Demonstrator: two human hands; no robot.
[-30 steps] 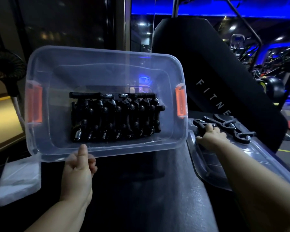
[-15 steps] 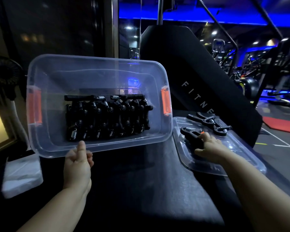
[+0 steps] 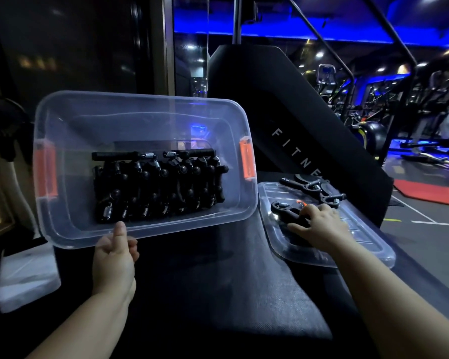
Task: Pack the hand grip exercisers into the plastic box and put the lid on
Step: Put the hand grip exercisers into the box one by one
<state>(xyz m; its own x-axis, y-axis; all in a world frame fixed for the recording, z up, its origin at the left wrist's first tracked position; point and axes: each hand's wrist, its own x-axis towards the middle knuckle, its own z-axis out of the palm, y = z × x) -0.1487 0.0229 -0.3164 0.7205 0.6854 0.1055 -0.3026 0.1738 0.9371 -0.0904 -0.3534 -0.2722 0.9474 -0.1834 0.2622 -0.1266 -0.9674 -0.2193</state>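
Observation:
My left hand [image 3: 116,255] grips the near rim of a clear plastic box [image 3: 140,114] with orange side latches and holds it tilted toward me. Several black hand grip exercisers [image 3: 158,187] stand packed in a row inside it, two more lying across their tops. To the right, the clear lid [image 3: 368,251] lies flat on the dark surface. My right hand [image 3: 322,225] closes on a black hand grip exerciser [image 3: 285,211] on the lid. Two more exercisers [image 3: 314,189] lie at the lid's far end.
A black padded machine panel lettered FITNE [image 3: 303,120] rises behind the lid. A white folded packet [image 3: 26,275] lies at the left edge. A black fan [image 3: 0,130] stands far left. Gym machines fill the blue-lit background at right.
My right hand has drawn one exerciser away from the group at the lid's far end, toward the lid's middle. The box stays tilted in my left hand; the camera view shifted right.

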